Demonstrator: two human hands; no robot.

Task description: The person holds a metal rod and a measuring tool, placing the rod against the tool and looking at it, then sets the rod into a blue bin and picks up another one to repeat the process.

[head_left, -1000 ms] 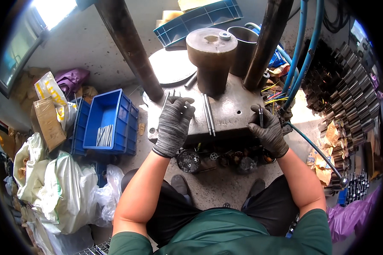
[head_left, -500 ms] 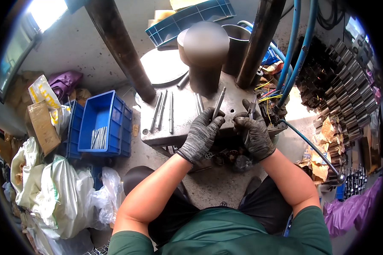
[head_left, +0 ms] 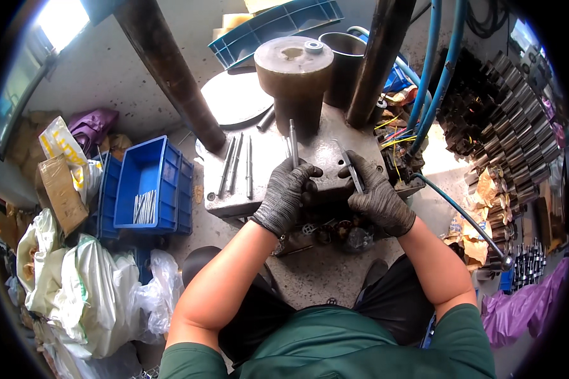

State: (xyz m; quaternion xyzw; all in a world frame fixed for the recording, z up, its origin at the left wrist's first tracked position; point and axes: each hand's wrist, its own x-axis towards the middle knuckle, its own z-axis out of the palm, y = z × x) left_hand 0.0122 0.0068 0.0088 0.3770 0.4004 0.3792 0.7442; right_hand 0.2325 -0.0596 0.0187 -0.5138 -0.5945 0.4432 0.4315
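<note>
Both my hands wear grey knit gloves and are raised over the near edge of the metal press table (head_left: 269, 189). My left hand (head_left: 286, 192) is closed round the lower part of a slim steel shaft (head_left: 293, 142), which points up and away from me. Closed on a flat grey metal tool that looks like a caliper (head_left: 348, 165), my right hand (head_left: 380, 197) is a short way to the right, the tool's far end leaning left. Several similar steel rods (head_left: 236, 164) lie on the table left of my left hand.
A thick round steel column (head_left: 291, 88) with a small ring (head_left: 313, 47) on top stands behind my hands, between two dark posts. Left on the floor are a blue crate (head_left: 142, 174) holding rods and white sacks (head_left: 95, 290). Blue hoses (head_left: 433, 76) and stacked metal cylinders (head_left: 512, 126) are at right.
My hands have moved further apart. The shaft in my left hand has shifted left and swung more upright. The caliper in my right hand has turned, its far end now leaning left.
</note>
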